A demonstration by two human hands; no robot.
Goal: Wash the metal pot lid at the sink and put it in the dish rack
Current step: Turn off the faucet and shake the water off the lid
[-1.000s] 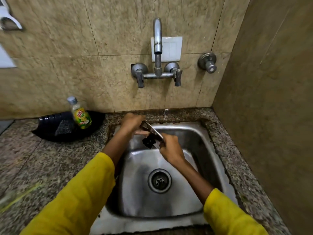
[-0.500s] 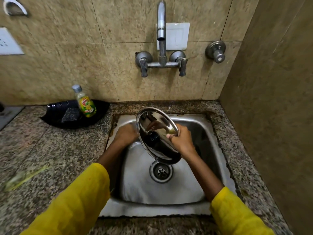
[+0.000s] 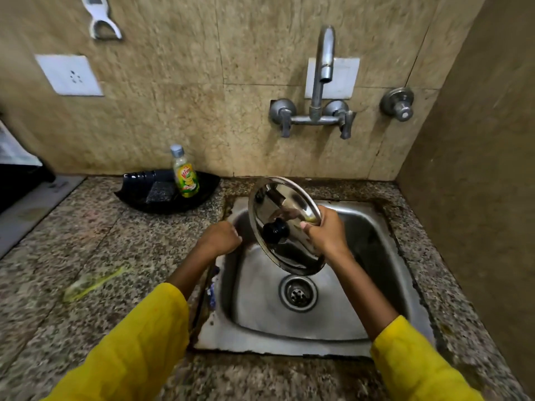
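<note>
Right hand [image 3: 327, 237], centre of the frame, clamped on the right rim of the metal pot lid [image 3: 285, 224]: thumb on the near face, fingers wrapped behind the edge. Lid held nearly upright above the sink [image 3: 373, 227], tilted a little, its shiny top and black knob [image 3: 276, 230] turned toward the camera, lower edge hanging just over the drain [image 3: 298, 292]. Left hand [image 3: 221, 237], just left of the lid, curled into a loose fist with nothing visible inside it, hovering over the sink's left rim and not touching the lid. Both forearms bare, ending in yellow sleeves [image 3: 136, 351] at the bottom of the frame.

On the tiled wall in the upper centre, a tap [image 3: 321, 79] with 2 valve handles, spout pointing down over the basin (no stream of water discernible). A 3rd round valve [image 3: 398, 104] to its right. Speckled granite tabletop [image 3: 86, 227] around the sink. At the back, left of the basin, a black tray [image 3: 136, 192] holding a dark scrub pad [image 3: 160, 192] and a green-labelled dish-soap bottle [image 3: 185, 175] standing upright. A yellowish smear [image 3: 92, 282] on the tabletop at centre left. Upper left: a white wall socket [image 3: 69, 75] and, above it, a white hanging utensil [image 3: 100, 17].
</note>
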